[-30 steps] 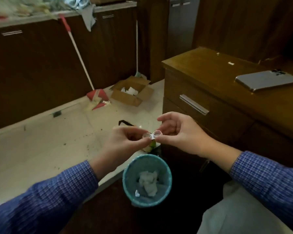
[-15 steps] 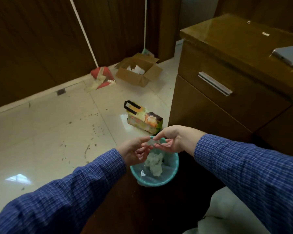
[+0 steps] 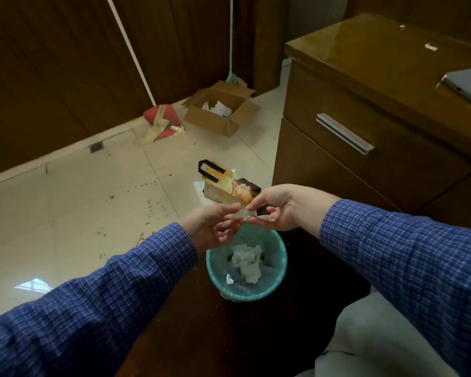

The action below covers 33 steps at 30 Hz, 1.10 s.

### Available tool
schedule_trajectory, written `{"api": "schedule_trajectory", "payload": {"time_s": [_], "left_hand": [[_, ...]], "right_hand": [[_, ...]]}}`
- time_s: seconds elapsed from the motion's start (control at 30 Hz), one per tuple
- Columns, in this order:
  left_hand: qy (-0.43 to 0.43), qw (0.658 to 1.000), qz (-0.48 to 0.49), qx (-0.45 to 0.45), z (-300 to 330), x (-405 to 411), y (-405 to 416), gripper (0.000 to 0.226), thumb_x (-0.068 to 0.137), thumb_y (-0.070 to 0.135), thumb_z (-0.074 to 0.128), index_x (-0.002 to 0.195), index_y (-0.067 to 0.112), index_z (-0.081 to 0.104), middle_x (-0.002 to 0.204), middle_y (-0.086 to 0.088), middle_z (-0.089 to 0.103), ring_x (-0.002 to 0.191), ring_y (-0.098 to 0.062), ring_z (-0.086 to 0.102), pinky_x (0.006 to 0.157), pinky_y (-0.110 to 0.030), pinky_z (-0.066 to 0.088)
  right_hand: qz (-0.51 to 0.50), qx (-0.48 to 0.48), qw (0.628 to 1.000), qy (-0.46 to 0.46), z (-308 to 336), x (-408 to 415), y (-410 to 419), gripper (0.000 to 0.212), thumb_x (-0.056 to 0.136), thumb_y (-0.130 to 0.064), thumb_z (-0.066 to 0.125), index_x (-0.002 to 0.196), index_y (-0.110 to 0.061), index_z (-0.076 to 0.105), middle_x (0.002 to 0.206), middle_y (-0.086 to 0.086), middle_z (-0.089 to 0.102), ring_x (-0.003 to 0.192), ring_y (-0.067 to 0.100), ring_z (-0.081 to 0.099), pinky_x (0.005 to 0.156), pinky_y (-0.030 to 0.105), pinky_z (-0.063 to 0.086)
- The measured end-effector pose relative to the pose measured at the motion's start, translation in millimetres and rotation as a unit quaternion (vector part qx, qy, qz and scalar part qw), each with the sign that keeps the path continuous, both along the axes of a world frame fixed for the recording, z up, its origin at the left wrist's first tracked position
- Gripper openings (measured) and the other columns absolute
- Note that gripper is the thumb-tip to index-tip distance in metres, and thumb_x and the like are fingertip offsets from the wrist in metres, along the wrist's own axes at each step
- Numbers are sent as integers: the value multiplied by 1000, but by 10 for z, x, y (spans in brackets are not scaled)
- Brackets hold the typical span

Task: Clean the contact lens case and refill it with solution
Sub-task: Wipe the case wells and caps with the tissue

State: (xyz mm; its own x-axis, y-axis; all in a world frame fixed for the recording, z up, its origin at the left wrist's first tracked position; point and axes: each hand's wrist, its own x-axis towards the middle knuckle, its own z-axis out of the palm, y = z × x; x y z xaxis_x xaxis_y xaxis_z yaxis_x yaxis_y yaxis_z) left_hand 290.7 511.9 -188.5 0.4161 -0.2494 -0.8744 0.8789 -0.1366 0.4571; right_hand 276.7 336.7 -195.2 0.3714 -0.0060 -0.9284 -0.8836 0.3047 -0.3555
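Clear lens case (image 3: 244, 213) pinched between both hands, left (image 3: 211, 229) and right (image 3: 279, 206).

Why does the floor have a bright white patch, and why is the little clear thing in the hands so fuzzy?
Head view: the glossy pale tiled floor mirrors a window, so glare shows bottom left; the small clear plastic lens case, pinched between left hand and right hand, is blurred and dimly lit; the wide lens bends the brown wooden cabinet edges.

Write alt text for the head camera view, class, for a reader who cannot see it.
Two hands, left and right, hold a small clear lens case between them above a teal wastebasket with crumpled tissues in it. A wooden cabinet stands to the right, a cardboard box on the tiled floor beyond.
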Motion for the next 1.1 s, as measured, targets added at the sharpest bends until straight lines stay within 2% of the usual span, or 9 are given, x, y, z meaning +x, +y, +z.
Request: {"api": "schedule_trajectory", "payload": {"time_s": [0.1, 0.4, 0.53, 0.6, 0.7, 0.8, 0.9, 1.0, 1.1], "left_hand": [[21, 1000, -18, -1, 34, -36, -50, 17, 93, 16, 71, 93, 0, 67, 68, -11, 73, 55, -14, 65, 47, -18, 51], [7, 1000, 2, -16, 175, -11, -51, 18, 89, 11, 74, 98, -3, 68, 70, -13, 75, 53, -17, 70, 58, -21, 56], [-30, 998, 18, -48, 376, 20, -93, 18, 87, 10, 75, 99, -1, 67, 70, -14, 75, 51, -16, 70, 50, -21, 57], [-45, 995, 32, -82, 531, 22, -152, 20, 85, 8, 76, 101, -1, 68, 74, -15, 76, 54, -16, 71, 51, -20, 58], [-76, 984, 47, -156, 821, 26, -275, 34, 75, 4, 79, 105, -4, 67, 83, -18, 76, 64, -17, 74, 59, -22, 62], [-128, 972, -16, -196, 1158, 5, -473, 42, 70, 6, 81, 109, -3, 70, 89, -16, 75, 72, -16, 73, 63, -22, 62], [-214, 940, -128, -233, 1509, -72, -779, 21, 78, 14, 80, 95, 2, 81, 89, -11, 75, 74, -12, 71, 67, -20, 61], [-291, 895, -203, -270, 1836, -228, -1242, 30, 76, 17, 82, 103, 3, 80, 95, -11, 76, 78, -11, 71, 71, -20, 60], [-333, 847, -272, -311, 2123, -481, -1811, 43, 74, 20, 87, 110, 1, 77, 97, -11, 75, 80, -10, 70, 71, -19, 59]], "right_hand": [[7, -1, 1000, -1, -28, -52, -23, 75, 83, 9, 73, 143, -9, 34, 90, 33, 69, 55, 33, 74, 41, 33, 58], [-17, 27, 999, -35, 132, -99, -67, 59, 78, 12, 74, 122, -9, 39, 106, 30, 67, 63, 34, 76, 44, 34, 60], [-8, 44, 996, -78, 401, -123, -128, 25, 85, 10, 70, 98, 7, 49, 98, 29, 71, 59, 30, 75, 49, 33, 63], [-7, 51, 992, -118, 597, -156, -160, 14, 89, 9, 68, 95, 13, 55, 95, 29, 72, 56, 27, 74, 51, 29, 62], [-26, 17, 980, -197, 957, -282, -304, 24, 86, 9, 72, 109, 8, 65, 99, 26, 73, 66, 23, 78, 52, 24, 61], [-66, -31, 956, -283, 1384, -531, -540, 17, 80, 8, 78, 92, 2, 68, 90, 21, 78, 76, 23, 79, 61, 26, 63], [-103, -113, 920, -362, 1771, -854, -813, 36, 76, 3, 83, 96, -8, 55, 92, 18, 78, 80, 22, 80, 68, 30, 65], [-131, -178, 883, -413, 2126, -1313, -1168, 54, 77, -3, 86, 115, -13, 48, 107, 17, 73, 86, 21, 80, 81, 35, 65], [-176, -222, 839, -465, 2431, -1887, -1536, 56, 75, 1, 86, 116, -11, 50, 109, 18, 72, 88, 21, 79, 79, 32, 64]]}}
